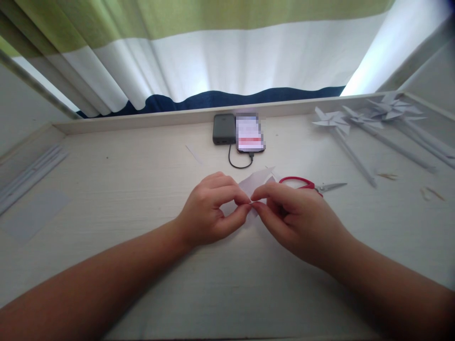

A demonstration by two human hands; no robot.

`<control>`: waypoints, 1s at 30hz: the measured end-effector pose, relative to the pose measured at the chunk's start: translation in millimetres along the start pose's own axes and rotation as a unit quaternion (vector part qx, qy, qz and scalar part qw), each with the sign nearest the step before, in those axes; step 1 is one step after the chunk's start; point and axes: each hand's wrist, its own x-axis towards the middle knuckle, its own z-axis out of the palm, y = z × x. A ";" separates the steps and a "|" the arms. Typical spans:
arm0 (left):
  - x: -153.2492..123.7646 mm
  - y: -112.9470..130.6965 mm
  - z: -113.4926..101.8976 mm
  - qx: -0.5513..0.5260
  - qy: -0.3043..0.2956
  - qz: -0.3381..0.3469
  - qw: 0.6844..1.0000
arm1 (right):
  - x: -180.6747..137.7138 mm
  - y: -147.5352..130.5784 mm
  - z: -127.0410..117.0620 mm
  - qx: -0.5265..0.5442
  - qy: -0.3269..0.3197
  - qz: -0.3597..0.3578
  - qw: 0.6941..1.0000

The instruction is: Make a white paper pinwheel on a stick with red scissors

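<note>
My left hand (211, 208) and my right hand (291, 215) meet at the middle of a pale wooden table (142, 180). Both pinch a small piece of white folded paper (254, 182), whose pointed flaps stick up behind my fingers. The fingertips of both hands press together on the paper's near edge. Most of the paper is hidden by my hands.
Red-handled scissors (311, 183) lie just behind my right hand. A dark power bank (223, 129) and a phone (250, 132) joined by a cable sit at the back. Finished paper pinwheels (369, 116) on sticks lie at the right. Paper strips (28, 175) lie at the left.
</note>
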 end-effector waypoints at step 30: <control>2.1 4.1 -2.0 0.076 0.005 0.020 0.997 | 3.0 -0.8 5.0 -0.057 0.015 -0.071 0.996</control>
